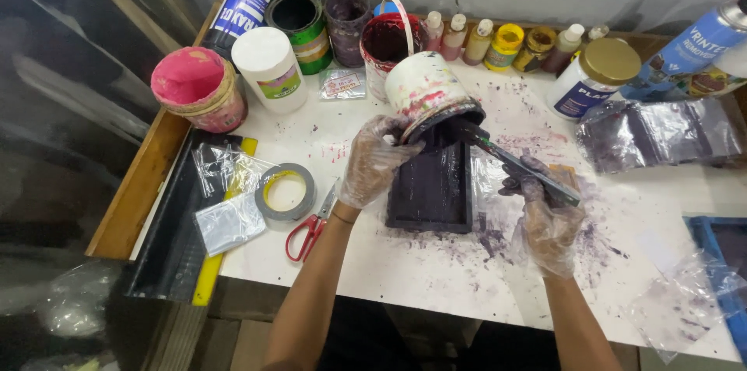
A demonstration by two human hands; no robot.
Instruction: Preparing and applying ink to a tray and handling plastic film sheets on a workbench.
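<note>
Tipped paint tub (424, 91), white and smeared with pink, lying almost on its side above the dark rectangular tray (433, 188), mouth turned down and toward the right, base pointing up and left; long axis slanting from upper left to lower right. Clasped around its lower side by the left hand (373, 159), gloved in thin clear plastic, fingers curled onto the rim. Pushed into the mouth, a long flat scraper (520, 162), dark with paint, running diagonally down to the right; lower end gripped in the closed right hand (545, 215), also in a clear glove. Tray flat on the white tabletop (405, 270), long sides running away from the body, just beneath the tub.

Tabletop spattered and smeared with purple around the tray and under the right hand. Left of the tray, red-handled scissors (310, 227) and a roll of grey tape (285, 190), then crumpled clear plastic (227, 215) over a yellow strip at the edge. Along the back, a pink-lidded tub (196, 87), a white jar (269, 66), open cans, a red-stained bucket (389, 40) and a row of small bottles (482, 40). At right, a gold-lidded jar (595, 75), a spray can (692, 48) and purple-stained plastic sheeting (661, 134). Wooden edging on the left side, grey wall behind, dim clutter below at left.
</note>
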